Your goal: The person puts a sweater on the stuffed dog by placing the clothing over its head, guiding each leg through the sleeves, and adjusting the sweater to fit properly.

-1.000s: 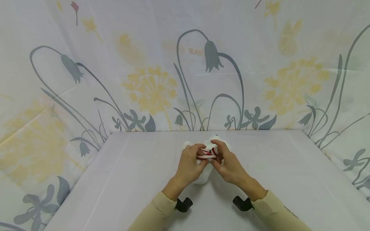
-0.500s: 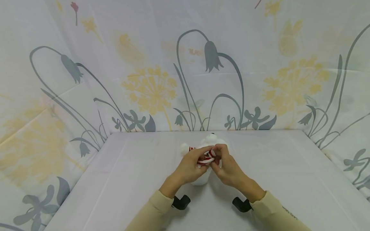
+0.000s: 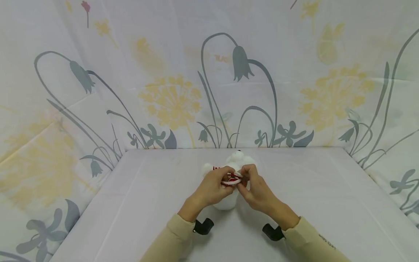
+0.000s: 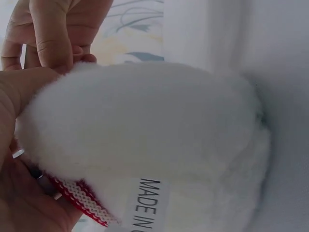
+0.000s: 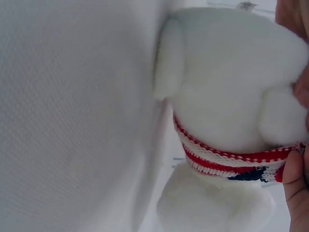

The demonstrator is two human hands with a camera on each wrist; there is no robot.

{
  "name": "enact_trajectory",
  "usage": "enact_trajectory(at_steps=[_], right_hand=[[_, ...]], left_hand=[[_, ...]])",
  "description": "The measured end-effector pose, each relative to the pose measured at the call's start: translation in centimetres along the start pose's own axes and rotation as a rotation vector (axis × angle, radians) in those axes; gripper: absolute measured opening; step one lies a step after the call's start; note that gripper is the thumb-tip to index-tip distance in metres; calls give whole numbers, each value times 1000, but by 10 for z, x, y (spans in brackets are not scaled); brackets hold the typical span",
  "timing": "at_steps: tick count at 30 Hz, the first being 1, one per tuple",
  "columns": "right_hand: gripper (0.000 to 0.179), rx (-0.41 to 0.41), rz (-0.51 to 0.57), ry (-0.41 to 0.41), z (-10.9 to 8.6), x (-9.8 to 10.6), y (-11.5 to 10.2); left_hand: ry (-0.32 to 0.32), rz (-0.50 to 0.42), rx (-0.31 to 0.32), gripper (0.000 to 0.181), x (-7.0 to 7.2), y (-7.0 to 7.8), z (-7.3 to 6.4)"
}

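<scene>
Both my hands, left (image 3: 212,185) and right (image 3: 259,189), pinch the knit band (image 5: 217,162) on a white plush toy (image 5: 222,92).
Fingers curled on the band; toy is on the table (image 3: 154,196) ahead of me, fluffy all over, dark spot (image 3: 239,150) at its 12 o'clock end, rounded lump at 10 from my hands, white body showing at 6. Band is red-and-white; right wrist view adds a navy patch (image 5: 248,175) and the band running between two plump parts. Label (image 4: 147,208) reading "MADE IN", rest cut off, shows only in left wrist view. Head view alone gets my beige sleeves (image 3: 168,238) at 7 and 5, floral cloth (image 3: 186,62) beyond at 12.
</scene>
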State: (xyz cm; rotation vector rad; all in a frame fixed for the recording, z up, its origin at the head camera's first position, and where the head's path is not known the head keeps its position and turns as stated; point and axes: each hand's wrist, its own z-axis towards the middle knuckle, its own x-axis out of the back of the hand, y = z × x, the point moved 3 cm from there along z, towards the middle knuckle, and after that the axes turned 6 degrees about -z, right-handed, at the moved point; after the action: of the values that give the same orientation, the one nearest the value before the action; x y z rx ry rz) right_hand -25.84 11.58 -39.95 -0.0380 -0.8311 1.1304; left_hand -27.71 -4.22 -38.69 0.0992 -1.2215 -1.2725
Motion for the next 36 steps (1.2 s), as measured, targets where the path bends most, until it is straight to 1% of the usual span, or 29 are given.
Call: enact_trajectory(at_steps=[2, 7, 10, 13, 17, 19, 22, 25, 26, 31, 32, 33, 36], right_hand=[[44, -11, -6, 10, 0, 0, 1], [44, -31, -37, 13, -1, 1, 4], [40, -57, -72, 10, -1, 1, 5], [38, -98, -84, -31, -1, -1, 7], [41, -128, -70, -91, -3, -5, 12], [42, -123, -56, -87, -3, -6, 14], [43, -109, -22, -47, -3, -6, 15], [43, -89, 12, -12, -1, -5, 14], [43, -91, 19, -7, 1, -3, 9], [40, -71, 38, 0, 3, -4, 6], [40, -67, 34, 0, 3, -4, 5], [40, -53, 33, 0, 2, -5, 9], [39, -17, 26, 2, 3, -1, 7]], left_hand=[[6, 15, -12, 35, 0, -1, 0], [15, 78, -66, 29, -1, -1, 0], [29, 106, -76, 27, -1, -3, 0], [45, 115, -73, 26, 0, -4, 0], [53, 114, -76, 25, 0, -4, 1], [44, 107, -83, 26, 0, -3, 1], [11, 89, -86, 33, 2, -1, 1], [-30, 75, -71, 43, 6, 1, 1], [-40, 72, -63, 46, 7, 2, 1], [-30, 50, -43, 47, 11, 2, 0], [-23, 49, -45, 46, 12, 1, 0], [-18, 48, -50, 44, 13, 1, -1], [-2, 63, -74, 40, 16, 2, -1]])
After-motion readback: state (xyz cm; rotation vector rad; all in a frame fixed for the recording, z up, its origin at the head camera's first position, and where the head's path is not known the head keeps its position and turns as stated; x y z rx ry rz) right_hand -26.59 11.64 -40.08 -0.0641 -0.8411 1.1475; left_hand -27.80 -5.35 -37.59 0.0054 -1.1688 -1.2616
